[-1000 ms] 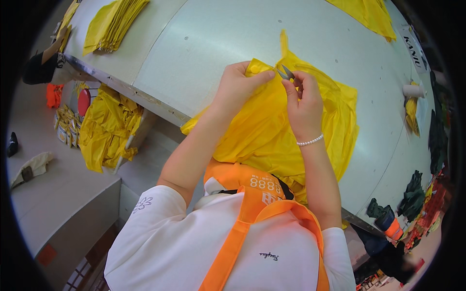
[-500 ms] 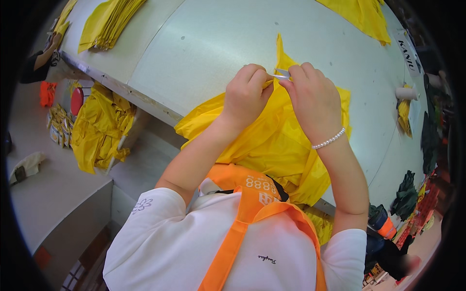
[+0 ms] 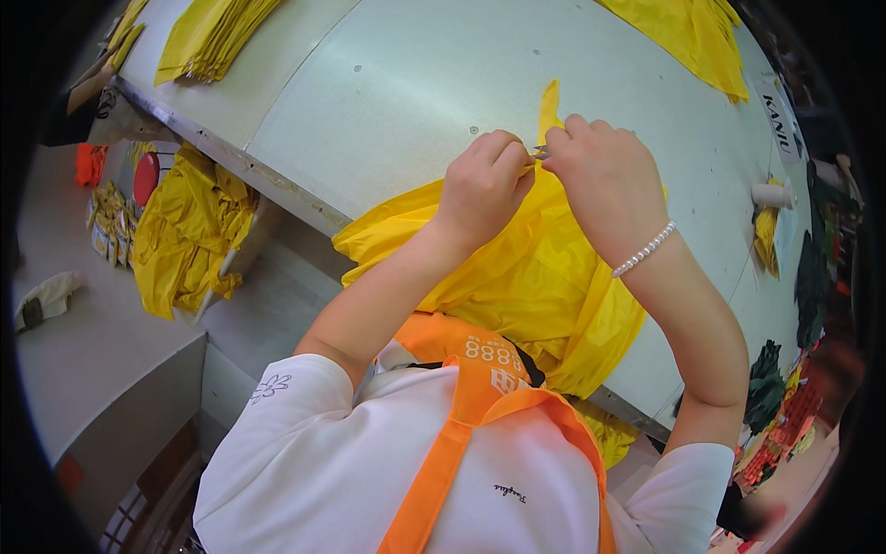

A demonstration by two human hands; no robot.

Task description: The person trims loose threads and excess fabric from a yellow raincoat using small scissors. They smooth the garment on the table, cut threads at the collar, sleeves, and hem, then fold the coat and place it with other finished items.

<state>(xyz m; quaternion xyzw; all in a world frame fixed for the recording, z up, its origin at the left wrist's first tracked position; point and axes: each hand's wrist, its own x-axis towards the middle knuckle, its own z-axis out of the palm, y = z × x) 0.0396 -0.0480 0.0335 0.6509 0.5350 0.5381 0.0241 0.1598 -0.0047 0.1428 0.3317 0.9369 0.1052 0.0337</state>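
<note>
A thin yellow cloth piece (image 3: 517,254) lies bunched over the table's near edge, with a narrow strip (image 3: 550,103) standing up beyond my hands. My left hand (image 3: 484,189) is closed, pinching the cloth's edge between thumb and fingers. Close beside it, almost fingertip to fingertip, my right hand (image 3: 602,180) is closed around small metal snips (image 3: 541,151). Only their blade tips show, pointing toward the left fingertips; my fingers hide the rest. Whether the blades touch the cloth I cannot tell.
On the pale table (image 3: 397,92) are a stack of folded yellow cloth (image 3: 214,39), more yellow cloth (image 3: 692,37) at the far right and a thread cone (image 3: 772,195). A yellow heap (image 3: 189,235) hangs left of the table. Another person's arm (image 3: 85,94) is at far left.
Both hands have shifted slightly right, and my right forearm has swung outward. Less of the snips' blades shows now. The upright yellow strip has moved right and looks shorter.
</note>
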